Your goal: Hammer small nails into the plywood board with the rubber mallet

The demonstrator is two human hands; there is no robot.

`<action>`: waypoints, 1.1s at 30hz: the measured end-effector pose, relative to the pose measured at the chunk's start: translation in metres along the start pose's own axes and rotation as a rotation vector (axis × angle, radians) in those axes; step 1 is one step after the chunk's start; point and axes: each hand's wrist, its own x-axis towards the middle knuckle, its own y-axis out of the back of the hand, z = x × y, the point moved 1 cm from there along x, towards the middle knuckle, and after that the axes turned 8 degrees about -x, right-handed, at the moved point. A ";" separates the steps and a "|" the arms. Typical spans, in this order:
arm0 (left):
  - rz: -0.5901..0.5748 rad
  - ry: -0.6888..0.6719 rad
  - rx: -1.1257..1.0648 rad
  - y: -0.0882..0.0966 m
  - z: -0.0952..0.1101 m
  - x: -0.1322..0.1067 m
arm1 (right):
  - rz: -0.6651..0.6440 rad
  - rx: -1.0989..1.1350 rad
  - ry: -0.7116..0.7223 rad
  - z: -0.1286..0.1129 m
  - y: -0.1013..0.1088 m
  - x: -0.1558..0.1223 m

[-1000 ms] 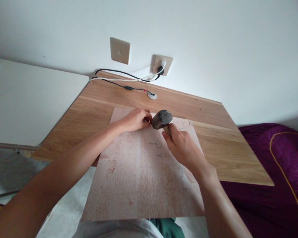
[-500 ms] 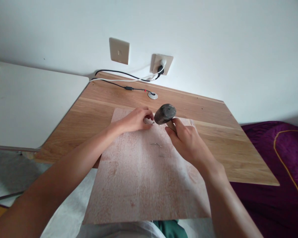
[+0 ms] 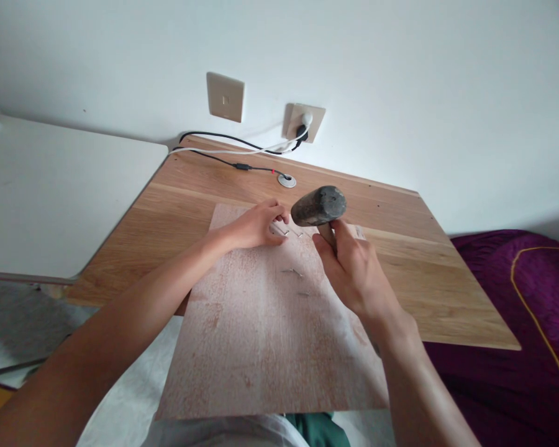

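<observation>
My right hand (image 3: 361, 264) is wrapped round the short handle of a mallet (image 3: 317, 207), whose thick dark head is raised above the far part of a pale plywood board (image 3: 242, 329). To its left, my left hand (image 3: 261, 223) rests at the board's far edge, thumb and fingers curled but apart. A small nail (image 3: 285, 233) shows in the gap by the left fingertips; whether they touch it I cannot tell. Another nail (image 3: 300, 234) is under the mallet. Several loose nails (image 3: 292, 271) lie nearer the board's middle.
Under the board is a wooden desk (image 3: 428, 273) against the wall. Black and white cables (image 3: 233, 151) run to a wall socket (image 3: 294, 121), past a round cable grommet (image 3: 287, 180). A white table (image 3: 65, 198) adjoins at left; purple fabric (image 3: 484, 298) is at right.
The mallet has risen and shifted slightly right, tilting to show more of its face. My left hand has barely moved; its thumb has drawn slightly back from the nail.
</observation>
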 end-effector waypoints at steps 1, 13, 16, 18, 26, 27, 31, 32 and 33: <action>0.001 -0.004 -0.003 0.000 0.000 0.000 | 0.017 0.012 -0.006 0.000 -0.001 0.000; 0.027 -0.031 0.021 0.004 0.017 -0.004 | 0.073 0.010 -0.125 0.027 0.009 -0.014; -0.136 -0.045 0.004 0.004 0.029 -0.007 | 0.020 0.025 -0.126 0.037 0.009 -0.034; -0.251 -0.059 0.022 0.003 0.036 -0.010 | -0.055 0.034 -0.119 0.043 0.001 -0.047; -0.368 -0.114 0.155 -0.004 0.054 -0.016 | -0.162 0.033 -0.117 0.056 -0.023 -0.061; -0.383 -0.122 0.146 -0.005 0.055 -0.016 | -0.162 0.035 -0.112 0.056 -0.023 -0.060; -0.442 -0.140 0.136 -0.012 0.059 -0.018 | -0.162 0.030 -0.113 0.055 -0.022 -0.060; -0.457 -0.144 0.126 -0.013 0.060 -0.019 | -0.163 0.027 -0.113 0.054 -0.021 -0.060; -0.466 -0.147 0.113 -0.015 0.060 -0.019 | -0.164 0.025 -0.111 0.054 -0.021 -0.060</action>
